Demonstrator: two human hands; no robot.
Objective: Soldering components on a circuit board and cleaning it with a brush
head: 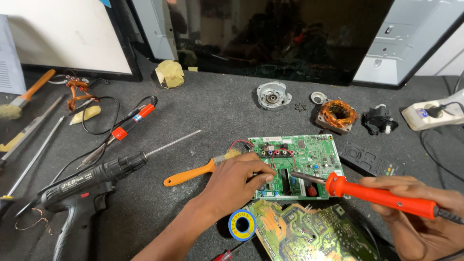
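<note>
Right hand (415, 212) grips an orange soldering iron (382, 195); left hand (237, 179) apparently pinches something on the green circuit board (309, 154).

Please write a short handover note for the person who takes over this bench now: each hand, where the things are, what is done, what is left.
Left hand: rests on the green circuit board, fingers pinched at its lower left part; what they pinch is too small to tell.
Right hand: holds the orange soldering iron, tip on the board's middle.
Nearby: solder spool and a second board in front; orange-handled brush left of the board.
Done: not visible which joints are finished.
Left: probably the joint at the tip.
</note>
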